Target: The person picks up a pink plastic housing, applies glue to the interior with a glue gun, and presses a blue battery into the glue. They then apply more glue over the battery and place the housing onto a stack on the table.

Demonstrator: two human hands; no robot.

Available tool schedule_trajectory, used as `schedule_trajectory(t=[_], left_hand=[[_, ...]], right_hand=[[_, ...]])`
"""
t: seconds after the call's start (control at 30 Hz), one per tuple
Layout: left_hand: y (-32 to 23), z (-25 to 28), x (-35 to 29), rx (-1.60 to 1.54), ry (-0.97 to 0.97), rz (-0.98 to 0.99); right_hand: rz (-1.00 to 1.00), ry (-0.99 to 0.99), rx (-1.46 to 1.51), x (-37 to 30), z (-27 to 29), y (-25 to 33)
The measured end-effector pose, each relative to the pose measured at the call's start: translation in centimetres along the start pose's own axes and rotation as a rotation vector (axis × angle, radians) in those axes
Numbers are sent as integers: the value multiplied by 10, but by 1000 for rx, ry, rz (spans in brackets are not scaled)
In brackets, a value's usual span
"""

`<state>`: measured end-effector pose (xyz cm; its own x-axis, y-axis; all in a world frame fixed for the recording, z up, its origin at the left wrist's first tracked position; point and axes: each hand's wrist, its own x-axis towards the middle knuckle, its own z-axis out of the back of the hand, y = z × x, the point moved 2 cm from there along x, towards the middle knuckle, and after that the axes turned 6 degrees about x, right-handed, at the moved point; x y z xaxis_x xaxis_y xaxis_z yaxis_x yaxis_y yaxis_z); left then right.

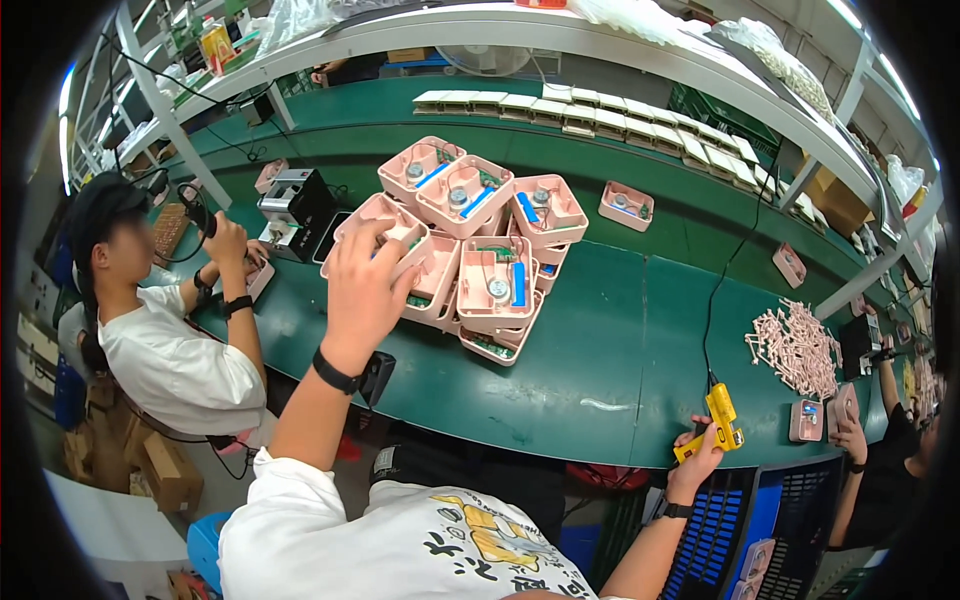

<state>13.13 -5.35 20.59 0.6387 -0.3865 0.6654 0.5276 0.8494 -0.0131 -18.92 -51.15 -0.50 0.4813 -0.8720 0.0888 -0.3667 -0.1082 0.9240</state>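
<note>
My left hand (365,275) is over the left side of a stack of pink plastic housings, fingers spread and loosely bent above one housing (415,238). Whether the fingertips touch it is hard to see. Other housings, such as the front one (484,285), lie open side up and hold a blue cylindrical battery (518,284), a round silver part (498,289), wires and green boards. At the bench's front edge, my right hand (697,462) is closed around a yellow corded glue gun (722,418); its black cord rises toward the shelf.
A single housing (627,206) sits behind the stack. Many small pink pieces (795,348) are heaped at right. Left, a co-worker (175,330) works beside a black machine (300,205); another person's hand (852,440) holds a housing. A crate (710,515) stands below.
</note>
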Motion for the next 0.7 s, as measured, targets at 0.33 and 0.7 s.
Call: schedule_trajectory(t=[0.33, 0.7], left_hand=[[-93, 37, -49, -645, 31, -668], [-128, -61, -128, -705, 360, -816]], right_hand=[[2, -45, -23, -1, -6, 4], [-3, -37, -30, -2, -4, 4]])
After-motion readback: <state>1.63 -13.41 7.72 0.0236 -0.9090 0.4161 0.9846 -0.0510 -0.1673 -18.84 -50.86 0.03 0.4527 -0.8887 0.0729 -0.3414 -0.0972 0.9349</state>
